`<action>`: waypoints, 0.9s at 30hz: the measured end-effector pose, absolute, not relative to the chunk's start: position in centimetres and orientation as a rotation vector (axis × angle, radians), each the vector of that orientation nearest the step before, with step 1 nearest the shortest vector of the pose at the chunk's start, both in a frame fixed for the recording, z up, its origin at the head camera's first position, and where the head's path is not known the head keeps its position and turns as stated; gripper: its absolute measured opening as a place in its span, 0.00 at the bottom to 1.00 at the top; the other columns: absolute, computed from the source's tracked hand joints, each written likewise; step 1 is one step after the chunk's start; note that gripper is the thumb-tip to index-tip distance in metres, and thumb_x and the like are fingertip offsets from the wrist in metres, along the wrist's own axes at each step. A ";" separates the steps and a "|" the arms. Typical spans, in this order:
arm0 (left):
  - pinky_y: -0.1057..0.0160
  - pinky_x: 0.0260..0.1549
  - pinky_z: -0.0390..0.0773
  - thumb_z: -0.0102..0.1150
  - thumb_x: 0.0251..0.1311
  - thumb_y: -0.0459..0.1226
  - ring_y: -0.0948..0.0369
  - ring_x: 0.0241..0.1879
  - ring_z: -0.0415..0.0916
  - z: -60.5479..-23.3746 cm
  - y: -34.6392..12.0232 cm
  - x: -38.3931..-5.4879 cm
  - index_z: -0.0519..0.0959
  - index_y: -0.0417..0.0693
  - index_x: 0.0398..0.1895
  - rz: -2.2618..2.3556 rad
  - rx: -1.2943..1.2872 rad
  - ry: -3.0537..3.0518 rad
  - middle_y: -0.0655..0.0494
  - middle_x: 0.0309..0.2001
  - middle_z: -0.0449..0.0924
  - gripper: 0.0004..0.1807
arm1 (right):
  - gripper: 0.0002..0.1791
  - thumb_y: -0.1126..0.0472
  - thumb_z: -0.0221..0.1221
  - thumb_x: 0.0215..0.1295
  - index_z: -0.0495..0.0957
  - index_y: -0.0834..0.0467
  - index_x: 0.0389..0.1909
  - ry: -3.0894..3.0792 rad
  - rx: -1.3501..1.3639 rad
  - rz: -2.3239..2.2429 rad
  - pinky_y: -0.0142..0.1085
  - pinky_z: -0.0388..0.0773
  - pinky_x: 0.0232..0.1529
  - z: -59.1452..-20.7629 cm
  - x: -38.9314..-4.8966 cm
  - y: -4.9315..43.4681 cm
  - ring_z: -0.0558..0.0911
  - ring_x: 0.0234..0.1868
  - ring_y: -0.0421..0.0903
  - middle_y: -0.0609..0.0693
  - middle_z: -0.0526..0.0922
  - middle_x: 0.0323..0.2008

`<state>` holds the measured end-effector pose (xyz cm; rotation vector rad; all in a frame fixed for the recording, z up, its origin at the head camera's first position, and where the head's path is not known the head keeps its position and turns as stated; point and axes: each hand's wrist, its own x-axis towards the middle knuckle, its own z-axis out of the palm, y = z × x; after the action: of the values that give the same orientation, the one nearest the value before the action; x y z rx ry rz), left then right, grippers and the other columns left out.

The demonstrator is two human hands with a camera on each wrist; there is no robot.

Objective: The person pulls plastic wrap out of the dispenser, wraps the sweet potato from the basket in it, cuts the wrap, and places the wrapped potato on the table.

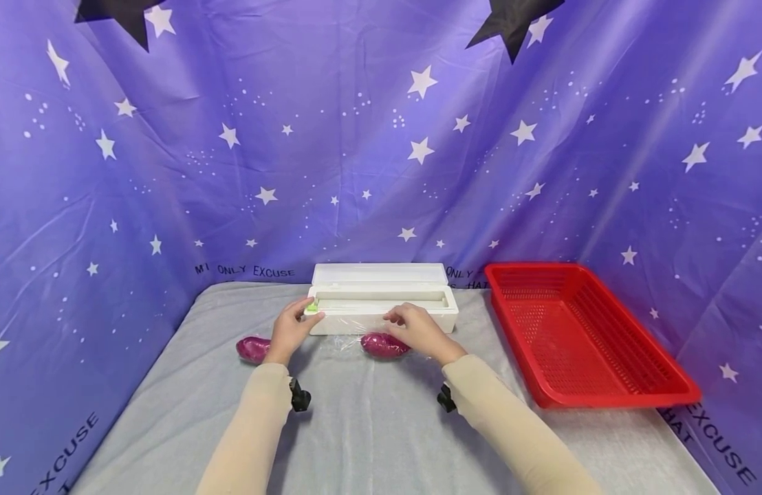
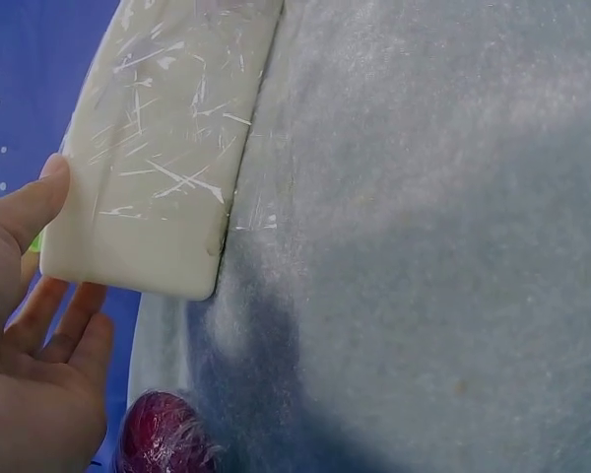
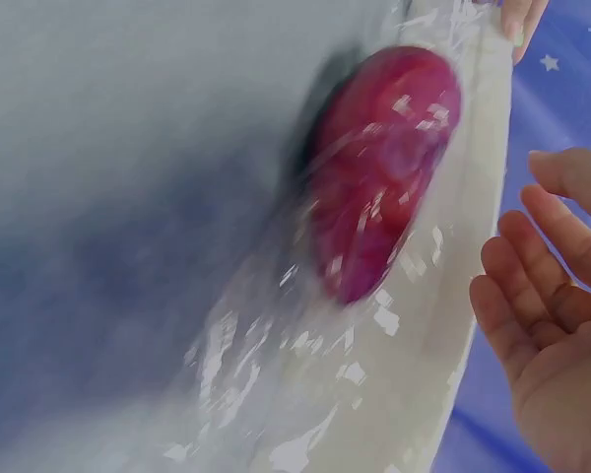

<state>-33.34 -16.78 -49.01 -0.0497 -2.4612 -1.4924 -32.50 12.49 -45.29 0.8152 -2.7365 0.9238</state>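
Note:
A white cling film dispenser box (image 1: 381, 323) stands with its lid raised and clear film (image 1: 346, 342) drawn out over its front. My left hand (image 1: 289, 331) grips the box's left end, thumb on one side and fingers on the other, beside a small green slider (image 1: 313, 306). In front of the box lies a purple sweet potato (image 1: 384, 345) among the shiny film. My right hand (image 1: 418, 328) hovers just over its right side; the right wrist view shows the fingers loosely bent with nothing between them. Another sweet potato (image 1: 252, 349), wrapped in film, lies left of my left wrist.
A red plastic basket (image 1: 542, 371) with perforated sides stands at the right of the table. Grey cloth (image 1: 368, 433) covers the tabletop. A purple star-printed curtain (image 1: 356, 172) hangs behind and along both sides.

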 end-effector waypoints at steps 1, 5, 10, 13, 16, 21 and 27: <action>0.50 0.63 0.70 0.70 0.62 0.38 0.45 0.65 0.68 -49.0 -16.9 -33.4 0.75 0.38 0.65 -1.488 -0.044 -2.468 0.39 0.67 0.70 0.29 | 0.10 0.61 0.65 0.64 0.84 0.60 0.44 -2.728 0.831 0.925 0.43 0.80 0.47 -45.1 -32.7 12.0 0.81 0.41 0.48 0.52 0.84 0.39; 0.50 0.63 0.69 0.69 0.62 0.38 0.46 0.65 0.68 -48.9 -17.0 -33.4 0.75 0.38 0.65 -1.494 -0.027 -2.483 0.39 0.67 0.70 0.29 | 0.10 0.60 0.65 0.65 0.84 0.60 0.44 -2.709 0.881 0.925 0.41 0.79 0.47 -44.5 -33.5 9.7 0.81 0.42 0.47 0.51 0.84 0.40; 0.50 0.63 0.69 0.69 0.62 0.38 0.46 0.65 0.68 -48.9 -17.0 -33.4 0.75 0.38 0.66 -1.522 -0.033 -2.485 0.39 0.68 0.69 0.29 | 0.11 0.59 0.65 0.65 0.85 0.60 0.44 -2.684 0.933 0.914 0.39 0.79 0.47 -44.3 -34.6 6.9 0.81 0.42 0.46 0.51 0.84 0.40; 0.50 0.63 0.69 0.70 0.62 0.39 0.46 0.65 0.68 -49.0 -17.0 -33.6 0.75 0.39 0.65 -1.517 -0.044 -2.492 0.40 0.67 0.70 0.29 | 0.11 0.58 0.65 0.65 0.85 0.60 0.44 -2.695 0.928 0.915 0.37 0.78 0.47 -44.3 -35.1 5.4 0.81 0.42 0.46 0.51 0.85 0.40; 0.50 0.63 0.69 0.70 0.62 0.38 0.46 0.65 0.68 -49.0 -17.1 -33.7 0.75 0.39 0.65 -1.525 -0.052 -2.486 0.40 0.67 0.70 0.29 | 0.12 0.58 0.65 0.66 0.85 0.61 0.45 -2.730 0.902 0.935 0.37 0.78 0.48 -44.1 -35.6 4.0 0.81 0.42 0.46 0.52 0.84 0.40; 0.50 0.63 0.69 0.70 0.61 0.37 0.46 0.65 0.69 -48.9 -17.3 -33.4 0.75 0.38 0.65 -1.536 -0.061 -2.484 0.40 0.67 0.70 0.29 | 0.15 0.56 0.65 0.67 0.84 0.61 0.48 -2.775 0.833 0.985 0.37 0.78 0.49 -44.1 -36.1 1.9 0.81 0.44 0.47 0.53 0.84 0.42; 0.49 0.63 0.70 0.70 0.61 0.36 0.44 0.64 0.69 -49.0 -17.3 -33.7 0.75 0.37 0.64 -1.503 -0.082 -2.487 0.38 0.66 0.71 0.29 | 0.15 0.57 0.66 0.66 0.85 0.61 0.49 -2.783 0.809 1.009 0.36 0.78 0.50 -44.3 -36.5 0.1 0.81 0.45 0.47 0.53 0.84 0.42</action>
<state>-33.65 -17.28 -48.96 -0.0819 -2.4870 -1.5034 -36.52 0.15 -44.29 0.8095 -2.7833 1.0089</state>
